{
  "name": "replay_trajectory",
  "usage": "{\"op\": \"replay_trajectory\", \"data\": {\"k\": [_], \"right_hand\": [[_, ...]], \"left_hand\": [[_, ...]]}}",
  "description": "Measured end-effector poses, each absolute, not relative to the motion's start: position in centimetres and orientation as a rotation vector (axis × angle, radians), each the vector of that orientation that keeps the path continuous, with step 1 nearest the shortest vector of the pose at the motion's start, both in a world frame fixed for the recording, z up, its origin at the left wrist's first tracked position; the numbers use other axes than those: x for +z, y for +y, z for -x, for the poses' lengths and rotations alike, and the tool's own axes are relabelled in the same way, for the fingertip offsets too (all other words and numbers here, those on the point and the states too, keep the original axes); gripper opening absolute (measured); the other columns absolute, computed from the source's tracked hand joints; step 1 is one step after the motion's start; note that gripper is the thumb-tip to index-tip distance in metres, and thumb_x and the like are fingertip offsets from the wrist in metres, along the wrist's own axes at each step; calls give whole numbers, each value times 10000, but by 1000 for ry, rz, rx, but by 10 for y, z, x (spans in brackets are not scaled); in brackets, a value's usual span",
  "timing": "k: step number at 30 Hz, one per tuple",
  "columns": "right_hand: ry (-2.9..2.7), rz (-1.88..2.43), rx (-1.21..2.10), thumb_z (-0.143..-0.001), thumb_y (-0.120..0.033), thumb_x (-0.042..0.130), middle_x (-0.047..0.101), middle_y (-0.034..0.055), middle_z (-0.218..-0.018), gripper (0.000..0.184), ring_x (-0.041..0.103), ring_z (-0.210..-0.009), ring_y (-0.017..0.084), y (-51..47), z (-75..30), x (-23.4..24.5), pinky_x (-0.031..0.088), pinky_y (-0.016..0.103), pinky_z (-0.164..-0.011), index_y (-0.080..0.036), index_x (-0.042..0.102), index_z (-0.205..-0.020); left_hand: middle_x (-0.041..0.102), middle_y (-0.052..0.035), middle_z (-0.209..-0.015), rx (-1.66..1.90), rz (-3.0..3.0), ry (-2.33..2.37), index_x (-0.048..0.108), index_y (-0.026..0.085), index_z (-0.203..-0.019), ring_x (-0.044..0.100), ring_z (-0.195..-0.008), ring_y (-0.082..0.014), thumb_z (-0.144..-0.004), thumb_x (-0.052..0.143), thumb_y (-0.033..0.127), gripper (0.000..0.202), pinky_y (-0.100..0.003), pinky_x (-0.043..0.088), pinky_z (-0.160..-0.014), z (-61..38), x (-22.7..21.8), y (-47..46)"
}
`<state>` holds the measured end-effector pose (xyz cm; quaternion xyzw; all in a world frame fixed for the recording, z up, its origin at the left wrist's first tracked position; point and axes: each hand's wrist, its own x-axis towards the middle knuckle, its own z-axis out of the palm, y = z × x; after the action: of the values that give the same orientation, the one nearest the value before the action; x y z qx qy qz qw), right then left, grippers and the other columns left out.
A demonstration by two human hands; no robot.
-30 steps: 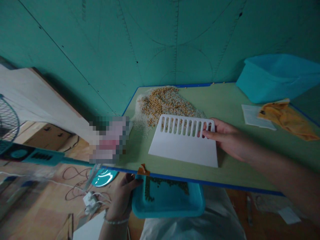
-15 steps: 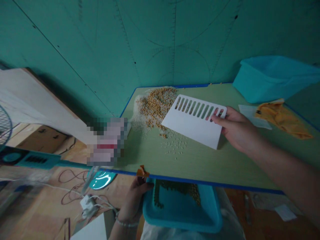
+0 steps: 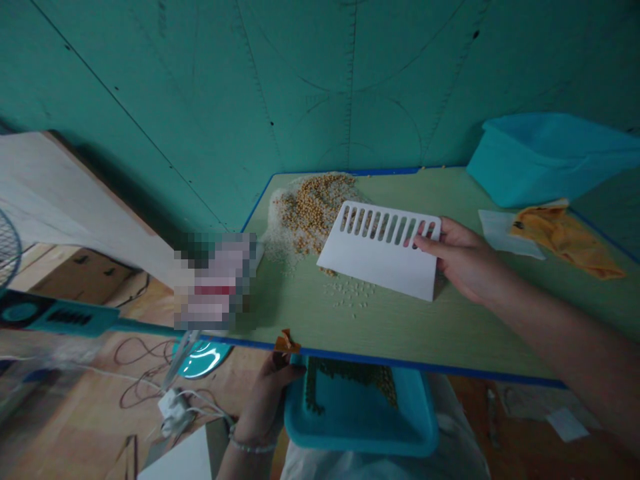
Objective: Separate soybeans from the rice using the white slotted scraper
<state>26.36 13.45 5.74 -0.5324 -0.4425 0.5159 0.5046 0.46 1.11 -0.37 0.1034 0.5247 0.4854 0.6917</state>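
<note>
My right hand [image 3: 467,261] grips 1 slotted scraper [image 3: 380,261] beside the bean pile [image 3: 311,208], which is mostly uncleared from the tabletop [image 3: 400,327]. My left hand [image 3: 267,400] clasps 1 tray [image 3: 360,443] holding a few beans.

— What encloses the room?
— A teal wall [image 3: 300,80] fills the view from 10 to 2 o'clock. It is scored with faint arcs and straight seams.
— And the furniture?
— A pale green table [image 3: 450,327] with a blue edge stands against that wall and runs toward 4 o'clock. At 9 o'clock a pale board [image 3: 75,200] leans, with a fan [image 3: 7,253] at the frame's edge.
— The floor?
— A wood-toned floor [image 3: 75,413] at 8 o'clock, with loose cables [image 3: 140,373] on it. The light is dim.
</note>
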Motion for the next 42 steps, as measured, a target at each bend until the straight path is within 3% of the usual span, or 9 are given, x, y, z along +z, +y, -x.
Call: {"op": "replay_trajectory", "data": {"k": [5,14,22,34,42], "right_hand": [[-1098,1285,1269,-654,-293,697,645,-18,-744,187,594,-699,194,133,-263,59,439,353,-665,-259,549,-763],[-1043,1222,1282,-621,-269,710,650,-31,-715,201,585,-641,166,135,-260,57,429,309,-609,-249,568,-762],[-1079,1202,1379,-664,-252,678,645,-31,-721,171,588,-642,166,142,-253,58,437,316,-616,-248,556,-782],[-1316,1092,1495,-720,-90,578,628,-52,-742,167,581,-666,121,186,-204,67,437,280,-692,-228,534,-803],[-1432,1105,1650,-734,-54,568,638,-49,-675,171,575,-605,119,193,-190,78,443,264,-626,-218,556,-780]], "left_hand": [[728,-22,-711,1053,-238,1219,685,204,-743,676,-849,-258,-509,683,54,278,-318,539,-763,0,-5,11],[727,-33,-707,1064,-277,1251,684,175,-797,685,-791,-257,-484,704,57,336,-290,555,-661,3,-3,12],[728,10,-728,1158,-262,1271,661,193,-805,681,-817,-224,-494,670,25,354,-291,537,-728,13,-1,11],[746,-29,-820,1187,-275,1165,615,198,-935,691,-774,-220,-534,654,7,447,-292,551,-687,17,1,6],[751,-62,-827,1228,-335,1109,632,179,-974,690,-707,-226,-556,622,-4,456,-324,556,-672,19,5,4]]}}
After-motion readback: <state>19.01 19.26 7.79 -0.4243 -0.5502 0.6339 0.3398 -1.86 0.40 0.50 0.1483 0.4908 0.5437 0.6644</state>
